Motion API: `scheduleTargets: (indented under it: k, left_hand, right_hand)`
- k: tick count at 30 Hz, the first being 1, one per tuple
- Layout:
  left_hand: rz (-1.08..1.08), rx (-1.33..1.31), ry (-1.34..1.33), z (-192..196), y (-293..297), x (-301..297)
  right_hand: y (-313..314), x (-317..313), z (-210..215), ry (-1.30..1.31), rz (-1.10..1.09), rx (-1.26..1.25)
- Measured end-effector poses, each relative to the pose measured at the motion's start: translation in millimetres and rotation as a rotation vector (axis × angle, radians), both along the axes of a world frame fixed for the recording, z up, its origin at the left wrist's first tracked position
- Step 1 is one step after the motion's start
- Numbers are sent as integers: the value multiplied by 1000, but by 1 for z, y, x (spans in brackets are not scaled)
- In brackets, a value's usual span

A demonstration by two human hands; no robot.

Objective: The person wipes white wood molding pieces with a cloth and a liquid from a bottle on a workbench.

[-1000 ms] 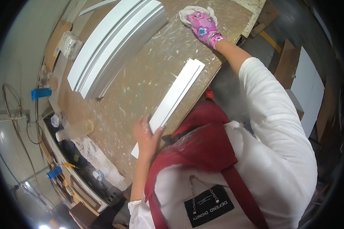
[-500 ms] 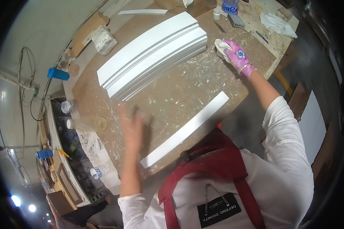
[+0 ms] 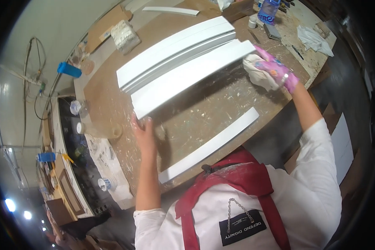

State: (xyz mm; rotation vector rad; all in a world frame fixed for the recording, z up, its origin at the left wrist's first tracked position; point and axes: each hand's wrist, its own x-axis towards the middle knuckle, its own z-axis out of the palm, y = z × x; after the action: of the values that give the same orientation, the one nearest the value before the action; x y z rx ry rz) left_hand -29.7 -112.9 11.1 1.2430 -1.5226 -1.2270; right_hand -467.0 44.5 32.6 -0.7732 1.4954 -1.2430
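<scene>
Closest to the body, a white strip (image 3: 210, 145) lies flat along the near edge of the worktop (image 3: 183, 129), its long axis following that edge. Beyond it, with worktop between, a wider white board (image 3: 191, 75) spans the two hands, its long axis slanting from the left and near side toward the right and far side, roughly in line with the near edge. The bare left hand (image 3: 144, 132) is at the board's left end, thumb and fingers seemingly pinching the corner, though the undersides of the fingers are hidden. The gloved right hand (image 3: 276, 68) is at the opposite end, closed on a bunched cloth (image 3: 256, 68) that touches the board there; how its fingers sit behind the edge cannot be told. Neither hand is nearer, as each has one end. The board seems tilted, with shadow beneath its near side. Just behind it, a stack of curved white boards (image 3: 175, 48) crowds its far side, so the more open side is toward the body. Farther off, a pale block (image 3: 125, 36) sits near the far left edge, a grey box (image 3: 272, 31) and a small jar (image 3: 252, 22) stand toward the far right corner, and a thin strip (image 3: 171, 11) lies by the far edge.
</scene>
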Motion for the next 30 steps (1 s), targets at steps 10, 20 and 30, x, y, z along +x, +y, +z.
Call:
scheduleTargets:
  k: [10,20,30]
  left_hand:
    - [-164,90,-237,-52,58,59]
    - [-349,68,-130,-81,38,62]
    - [-354,-121,-381,-74,37,63]
  right_hand:
    - [45,-16,21,1236,396,293]
    - [-79,311,-44,1628,606,-600]
    - [11,26,-85,1610,143,55]
